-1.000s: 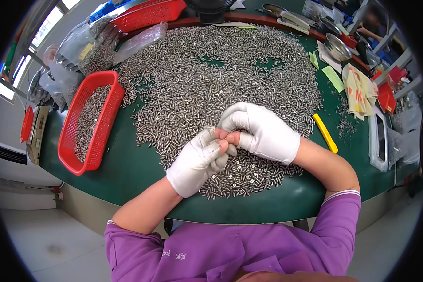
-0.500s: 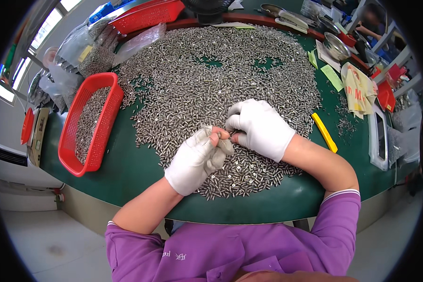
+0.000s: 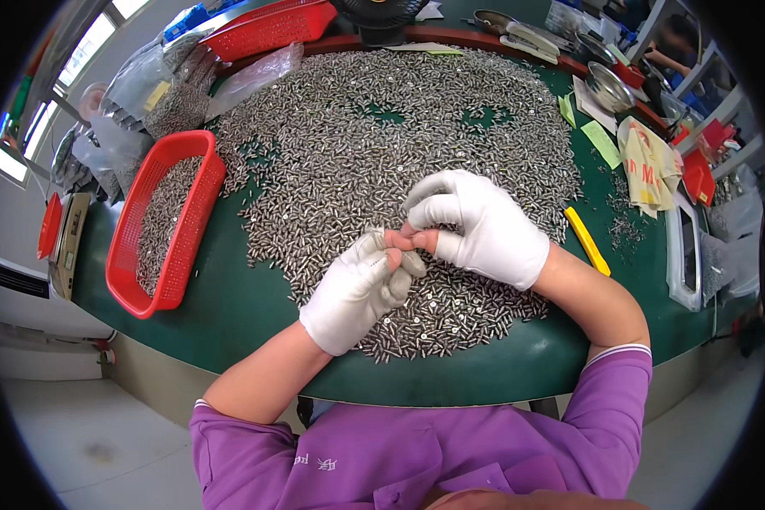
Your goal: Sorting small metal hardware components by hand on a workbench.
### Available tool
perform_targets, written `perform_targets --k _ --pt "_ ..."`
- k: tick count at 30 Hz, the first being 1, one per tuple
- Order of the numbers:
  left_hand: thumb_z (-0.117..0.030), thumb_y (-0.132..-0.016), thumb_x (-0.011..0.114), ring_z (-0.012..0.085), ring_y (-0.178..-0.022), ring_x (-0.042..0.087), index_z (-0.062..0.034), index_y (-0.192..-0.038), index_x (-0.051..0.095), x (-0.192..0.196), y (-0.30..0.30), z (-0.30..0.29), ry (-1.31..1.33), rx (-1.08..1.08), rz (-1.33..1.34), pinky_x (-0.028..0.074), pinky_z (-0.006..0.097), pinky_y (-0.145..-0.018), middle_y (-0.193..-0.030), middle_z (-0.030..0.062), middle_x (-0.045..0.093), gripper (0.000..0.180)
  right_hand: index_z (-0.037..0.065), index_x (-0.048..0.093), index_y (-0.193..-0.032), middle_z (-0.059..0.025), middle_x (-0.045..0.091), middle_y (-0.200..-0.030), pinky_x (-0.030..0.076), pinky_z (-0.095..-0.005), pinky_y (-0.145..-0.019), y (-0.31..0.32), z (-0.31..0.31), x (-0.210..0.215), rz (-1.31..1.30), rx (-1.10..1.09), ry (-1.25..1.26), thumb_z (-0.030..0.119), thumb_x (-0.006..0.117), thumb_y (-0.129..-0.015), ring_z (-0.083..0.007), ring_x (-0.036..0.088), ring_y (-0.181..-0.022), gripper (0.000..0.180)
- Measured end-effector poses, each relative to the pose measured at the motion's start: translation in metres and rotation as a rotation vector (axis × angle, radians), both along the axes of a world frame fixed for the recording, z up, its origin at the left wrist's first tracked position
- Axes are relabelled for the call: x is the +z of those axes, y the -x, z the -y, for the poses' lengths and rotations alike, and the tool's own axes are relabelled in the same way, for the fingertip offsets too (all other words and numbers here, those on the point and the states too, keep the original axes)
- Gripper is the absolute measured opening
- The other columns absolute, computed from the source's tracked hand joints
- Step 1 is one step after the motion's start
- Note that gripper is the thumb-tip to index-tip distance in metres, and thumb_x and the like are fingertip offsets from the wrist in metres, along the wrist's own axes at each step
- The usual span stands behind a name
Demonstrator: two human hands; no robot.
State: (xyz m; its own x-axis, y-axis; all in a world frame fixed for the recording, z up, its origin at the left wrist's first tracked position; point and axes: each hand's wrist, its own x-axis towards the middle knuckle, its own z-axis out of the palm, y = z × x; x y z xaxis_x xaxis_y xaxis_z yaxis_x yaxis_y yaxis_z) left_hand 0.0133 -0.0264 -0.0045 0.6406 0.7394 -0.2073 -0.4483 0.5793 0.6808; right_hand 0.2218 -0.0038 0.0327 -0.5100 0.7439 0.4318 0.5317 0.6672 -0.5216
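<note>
A wide heap of small silver screws point(image 3: 382, 127) covers the green round table point(image 3: 229, 314). Both hands wear white gloves with bare fingertips and hover over the near edge of the heap. My left hand point(image 3: 357, 293) is curled shut, with a few screws showing by its index finger. My right hand point(image 3: 484, 225) bends its fingers inward, and its thumb and fingertips press against the left hand's fingertips. Whatever is pinched between them is too small to make out.
A red mesh basket point(image 3: 202, 191) part-filled with screws stands at the left. A red tray point(image 3: 268, 25) and plastic bags point(image 3: 144, 81) sit at the back left. On the right lie a yellow tool point(image 3: 586, 240), a metal bowl point(image 3: 608, 85), papers and a white tray point(image 3: 684, 255).
Both hands have stayed joined at the fingertips over the near edge of the heap. The fingers have shifted slightly against each other.
</note>
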Motion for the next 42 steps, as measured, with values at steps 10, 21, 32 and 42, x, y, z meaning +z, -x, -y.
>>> perform_targets --k 10,21,32,42 --pt "-0.020 -0.092 0.066 0.0030 -0.066 0.051 -0.0093 -0.111 0.057 -0.003 0.000 0.001 0.032 -0.024 -0.050 0.041 0.016 -0.058 -0.089 0.0010 0.063 0.024 0.007 0.067 -0.092 -0.0082 0.063 -0.104 0.051 -0.0346 -0.083 0.003 0.001 -0.009 -0.184 0.186 0.295 0.015 0.070 -0.081 -0.0238 0.062 -0.094 0.014" --pt "-0.021 -0.093 0.063 0.0035 -0.064 0.049 -0.0108 -0.107 0.057 0.003 0.000 0.001 0.051 -0.037 -0.093 0.040 0.016 -0.057 -0.087 0.0008 0.061 0.018 0.008 0.067 -0.095 -0.0077 0.065 -0.097 0.051 -0.0365 -0.076 -0.001 -0.004 -0.006 -0.112 0.262 0.040 0.015 0.071 -0.077 -0.0272 0.063 -0.088 0.019" --pt "-0.029 -0.097 0.055 0.0055 -0.068 0.052 -0.0080 -0.106 0.059 -0.005 0.003 -0.003 0.095 -0.084 0.090 0.041 0.017 -0.058 -0.088 0.0015 0.061 0.023 0.008 0.068 -0.081 -0.0080 0.066 -0.096 0.053 -0.0394 -0.077 0.003 0.000 -0.019 0.267 0.041 -0.099 0.018 0.072 -0.069 -0.0274 0.064 -0.091 0.016" --pt "-0.028 -0.095 0.059 0.0053 -0.069 0.050 -0.0081 -0.112 0.056 -0.001 0.001 0.001 0.026 -0.013 0.009 0.041 0.018 -0.060 -0.094 0.0021 0.061 0.026 0.005 0.064 -0.091 -0.0093 0.060 -0.108 0.048 -0.0323 -0.089 -0.002 0.000 -0.006 -0.284 0.058 0.458 0.017 0.069 -0.084 -0.0200 0.059 -0.101 0.014"
